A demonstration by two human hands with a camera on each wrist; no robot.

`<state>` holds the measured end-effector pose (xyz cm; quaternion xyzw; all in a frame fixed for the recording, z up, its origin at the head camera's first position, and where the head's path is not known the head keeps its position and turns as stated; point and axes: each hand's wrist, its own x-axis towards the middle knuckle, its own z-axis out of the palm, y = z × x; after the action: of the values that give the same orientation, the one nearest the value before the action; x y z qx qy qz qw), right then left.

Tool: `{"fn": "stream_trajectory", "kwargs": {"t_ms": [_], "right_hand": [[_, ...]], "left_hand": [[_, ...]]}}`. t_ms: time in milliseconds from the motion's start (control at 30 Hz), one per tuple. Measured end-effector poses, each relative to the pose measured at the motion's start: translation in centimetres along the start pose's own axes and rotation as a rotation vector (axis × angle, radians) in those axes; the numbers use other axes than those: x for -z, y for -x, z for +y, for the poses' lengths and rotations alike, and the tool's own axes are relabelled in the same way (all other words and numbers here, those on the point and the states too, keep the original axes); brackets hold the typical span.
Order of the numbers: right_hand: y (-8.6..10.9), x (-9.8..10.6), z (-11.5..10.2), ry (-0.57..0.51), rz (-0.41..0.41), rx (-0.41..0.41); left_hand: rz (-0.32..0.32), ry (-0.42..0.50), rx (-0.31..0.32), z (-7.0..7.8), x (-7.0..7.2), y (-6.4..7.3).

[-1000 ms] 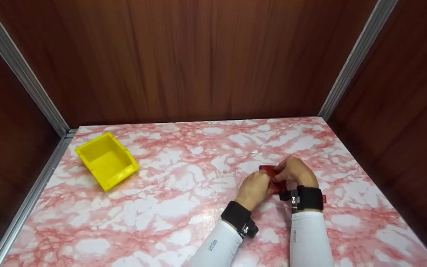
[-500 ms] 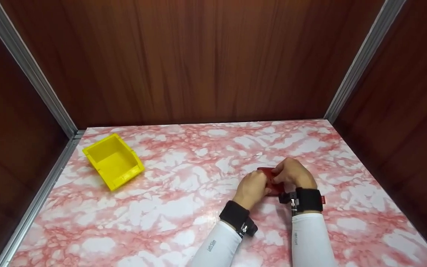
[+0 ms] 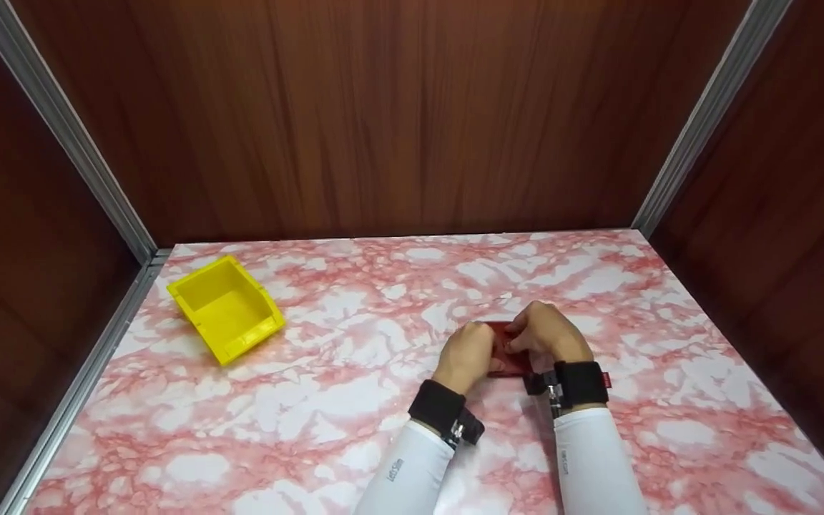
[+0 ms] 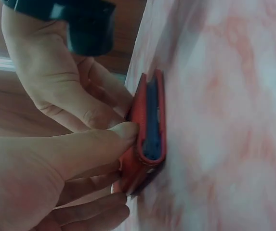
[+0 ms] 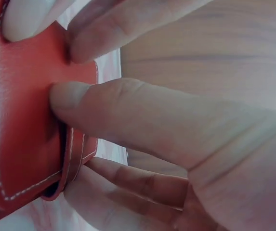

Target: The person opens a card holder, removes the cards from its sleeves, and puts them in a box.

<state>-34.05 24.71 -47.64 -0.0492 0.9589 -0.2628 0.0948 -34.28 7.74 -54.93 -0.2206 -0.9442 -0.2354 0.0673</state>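
Note:
A red leather wallet (image 3: 512, 366) with white stitching lies between both hands on the marbled tabletop. My left hand (image 3: 463, 356) grips its left side, with the thumb on the cover edge. In the left wrist view, the folded wallet (image 4: 138, 108) shows dark blue inner layers along its open edge. My right hand (image 3: 552, 335) pinches the wallet's right part. The right wrist view shows that thumb pressed on the red cover (image 5: 27, 110), beside a narrow stitched strap (image 5: 75, 154), with other fingers around the strap's end.
A yellow open bin (image 3: 229, 315) stands at the back left of the pink-and-white marbled table (image 3: 340, 400). Brown wood-grain panels (image 3: 383, 121) rise behind and at both sides, joined by grey metal corner posts (image 3: 705, 107).
The view has shifted a little, so the bin sits further right in it. Both hands and the wallet have moved slightly left, with both grips kept.

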Motion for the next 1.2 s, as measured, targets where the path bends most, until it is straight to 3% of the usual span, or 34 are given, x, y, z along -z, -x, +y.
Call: {"fn": "stream_trajectory", "kwargs": {"t_ms": [100, 267, 367, 467, 600, 633, 700, 733, 933, 1200], "right_hand": [[-0.3, -0.5, -0.9, 0.011, 0.016, 0.046], [-0.6, -1.9, -2.8, 0.017, 0.045, 0.131], [-0.7, -2.9, -3.9, 0.019, 0.052, 0.178], [-0.7, -3.8, -4.9, 0.023, 0.062, 0.211], [-0.6, -4.6, -6.0, 0.042, 0.093, 0.273], [-0.6, -4.8, -6.2, 0.042, 0.101, 0.285], [-0.5, -5.2, -6.7, 0.046, 0.109, 0.299], [-0.5, -5.4, -6.9, 0.046, 0.108, 0.304], [-0.4, -6.6, -8.2, 0.063, 0.119, 0.324], [0.1, -8.4, -10.3, 0.101, 0.152, 0.417]], "left_hand": [[-0.019, 0.039, 0.015, -1.9, -1.0, -0.8], [-0.102, 0.113, 0.06, -3.4, 2.0, 0.1], [-0.15, 0.137, 0.1, -3.2, 4.8, 1.3], [-0.17, 0.177, 0.137, -3.8, 6.1, 2.1], [-0.139, 0.206, 0.161, -6.6, 4.5, 1.8], [-0.162, 0.213, 0.178, -6.8, 4.7, 1.8], [-0.133, 0.222, 0.163, -8.1, 4.0, 1.9], [-0.126, 0.229, 0.166, -8.2, 4.3, 2.2], [-0.164, 0.273, 0.196, -6.1, 9.7, 5.2], [-0.179, 0.256, 0.162, -7.5, 11.6, 7.6]]}}
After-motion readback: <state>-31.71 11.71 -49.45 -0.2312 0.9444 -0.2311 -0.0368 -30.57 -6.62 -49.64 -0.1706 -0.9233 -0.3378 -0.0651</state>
